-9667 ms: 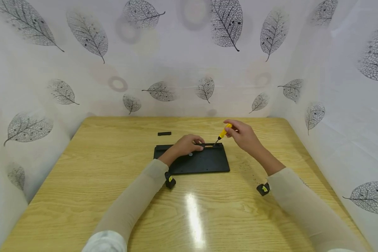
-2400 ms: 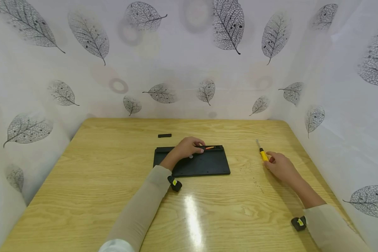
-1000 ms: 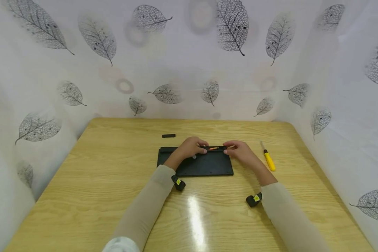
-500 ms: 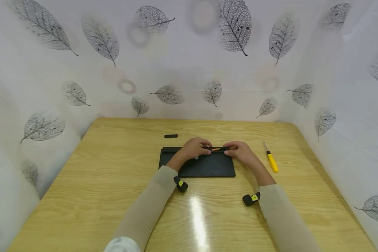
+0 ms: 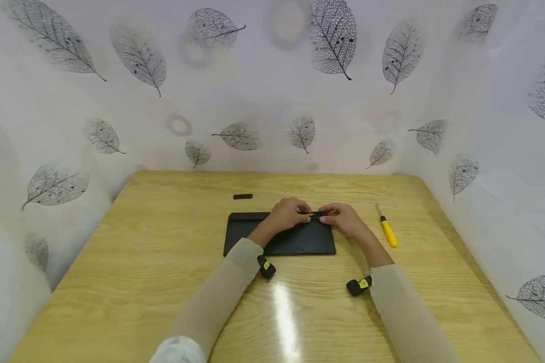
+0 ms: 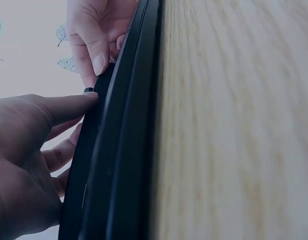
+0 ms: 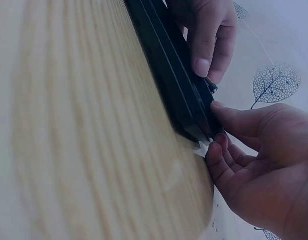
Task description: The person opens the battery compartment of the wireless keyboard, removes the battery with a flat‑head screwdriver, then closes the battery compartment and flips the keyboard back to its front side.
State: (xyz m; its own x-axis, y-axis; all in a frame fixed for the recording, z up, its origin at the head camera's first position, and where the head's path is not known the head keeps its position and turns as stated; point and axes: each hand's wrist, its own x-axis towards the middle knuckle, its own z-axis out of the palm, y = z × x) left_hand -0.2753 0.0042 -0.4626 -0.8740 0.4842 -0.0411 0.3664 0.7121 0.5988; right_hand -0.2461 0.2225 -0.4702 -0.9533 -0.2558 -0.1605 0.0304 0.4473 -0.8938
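A black keyboard (image 5: 302,243) lies face down on the wooden table, its raised ridge with the battery slot along the far side. At that slot my left hand (image 5: 287,214) pinches a battery (image 7: 212,86) between thumb and fingers; its dark end pokes out past the fingertips in the right wrist view. Most of the battery is covered by the fingers. My right hand (image 5: 346,221) grips the ridge's right end, thumb on the near side and fingers curled behind it. In the left wrist view the ridge (image 6: 121,135) runs upright past both hands.
A yellow-handled screwdriver (image 5: 388,233) lies right of the keyboard. Behind the keyboard, toward the left, is a small black cover piece (image 5: 242,196). Leaf-patterned cloth (image 5: 263,91) walls off the table's back and sides.
The screwdriver, earlier in my right hand at the slot, was set down on the right. My right hand then came to the keyboard's end; my left slid right along the ridge onto the battery.
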